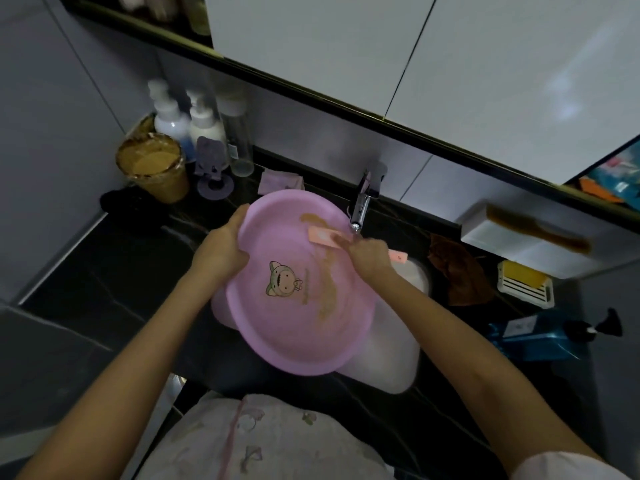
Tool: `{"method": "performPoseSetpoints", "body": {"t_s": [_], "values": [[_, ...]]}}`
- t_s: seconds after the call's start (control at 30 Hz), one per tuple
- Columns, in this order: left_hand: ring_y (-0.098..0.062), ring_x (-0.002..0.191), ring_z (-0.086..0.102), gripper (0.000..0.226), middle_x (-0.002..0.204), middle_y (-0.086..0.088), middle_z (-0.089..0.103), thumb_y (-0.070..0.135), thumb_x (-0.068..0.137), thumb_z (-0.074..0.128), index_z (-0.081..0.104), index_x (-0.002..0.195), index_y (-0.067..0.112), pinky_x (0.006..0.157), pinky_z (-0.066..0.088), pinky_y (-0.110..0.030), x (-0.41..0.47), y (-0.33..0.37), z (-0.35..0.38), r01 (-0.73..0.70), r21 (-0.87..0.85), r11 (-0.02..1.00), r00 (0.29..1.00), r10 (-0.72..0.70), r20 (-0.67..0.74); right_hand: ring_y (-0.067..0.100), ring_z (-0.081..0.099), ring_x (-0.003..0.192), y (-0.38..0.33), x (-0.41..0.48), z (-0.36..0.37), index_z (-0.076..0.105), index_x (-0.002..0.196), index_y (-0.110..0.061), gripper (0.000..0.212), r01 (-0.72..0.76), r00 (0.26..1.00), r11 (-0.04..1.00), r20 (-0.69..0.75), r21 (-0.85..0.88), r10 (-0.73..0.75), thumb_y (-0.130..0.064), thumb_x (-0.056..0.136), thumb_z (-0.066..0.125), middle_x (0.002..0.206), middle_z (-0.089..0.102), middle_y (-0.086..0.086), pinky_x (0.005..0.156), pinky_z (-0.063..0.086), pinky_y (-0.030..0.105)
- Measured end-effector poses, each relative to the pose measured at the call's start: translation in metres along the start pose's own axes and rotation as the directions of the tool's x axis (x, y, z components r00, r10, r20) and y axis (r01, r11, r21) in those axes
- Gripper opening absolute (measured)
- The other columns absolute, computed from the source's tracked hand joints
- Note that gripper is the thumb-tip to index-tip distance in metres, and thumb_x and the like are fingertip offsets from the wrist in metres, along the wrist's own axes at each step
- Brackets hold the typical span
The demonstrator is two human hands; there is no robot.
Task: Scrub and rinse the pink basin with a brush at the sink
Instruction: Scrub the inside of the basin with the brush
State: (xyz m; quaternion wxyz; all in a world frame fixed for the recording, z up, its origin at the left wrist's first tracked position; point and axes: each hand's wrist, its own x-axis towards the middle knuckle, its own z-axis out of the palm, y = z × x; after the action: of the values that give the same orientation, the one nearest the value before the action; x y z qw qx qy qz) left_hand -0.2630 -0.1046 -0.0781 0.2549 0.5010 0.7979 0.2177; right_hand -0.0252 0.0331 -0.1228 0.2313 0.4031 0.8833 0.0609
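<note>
The right hand (369,252) is curled round the middle of a flat pale-pink plastic brush (323,236). The head of the brush pokes out past the fingertips and lies against the inner wall of the basin. The short tail of its handle shows behind the wrist.

The left hand (221,244) grips the opposite rim, thumb inside and fingers wrapped over the edge. Between the two hands sits the round pink plastic basin (287,334), tilted toward the person, with a cartoon animal print (284,282) on its floor. Brown smears (329,292) run down the inside, below the right hand and beyond the brush head.

Just beyond the right hand's fingertips hangs the chrome tap spout (360,206). Under the basin and the right forearm lies the white sink bowl (391,368), set into a black marbled counter (104,271).

Outward from the right hand lie:
- a crumpled brown cloth (460,275)
- a yellow soap bar in a white slatted dish (523,280)
- a white box with a brown comb (540,230) on top
- farthest out, a blue pump bottle (540,336) on its side

Beyond the left hand stand:
- a folded pink cloth (280,180)
- a purple stand (211,168)
- white pump bottles (169,116)
- a tan woven basket (152,164)
</note>
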Motion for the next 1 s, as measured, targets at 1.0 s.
{"method": "performPoseSetpoints", "body": {"t_s": [1.0], "values": [[-0.015,0.068,0.05,0.077,0.088,0.001,0.049,0.002,0.082,0.058,0.021,0.144,0.03,0.054,0.039,-0.027,-0.005,0.017,0.005,-0.073,0.092,0.993,0.995,0.079,-0.066,0.03,0.054,0.113,-0.011,-0.031,0.029,0.019,0.149,-0.037,0.051,-0.164,0.963,0.953,0.25,0.256,0.098,-0.028,0.101,0.033,0.129,0.051,0.012,0.084,0.044,0.034]]}}
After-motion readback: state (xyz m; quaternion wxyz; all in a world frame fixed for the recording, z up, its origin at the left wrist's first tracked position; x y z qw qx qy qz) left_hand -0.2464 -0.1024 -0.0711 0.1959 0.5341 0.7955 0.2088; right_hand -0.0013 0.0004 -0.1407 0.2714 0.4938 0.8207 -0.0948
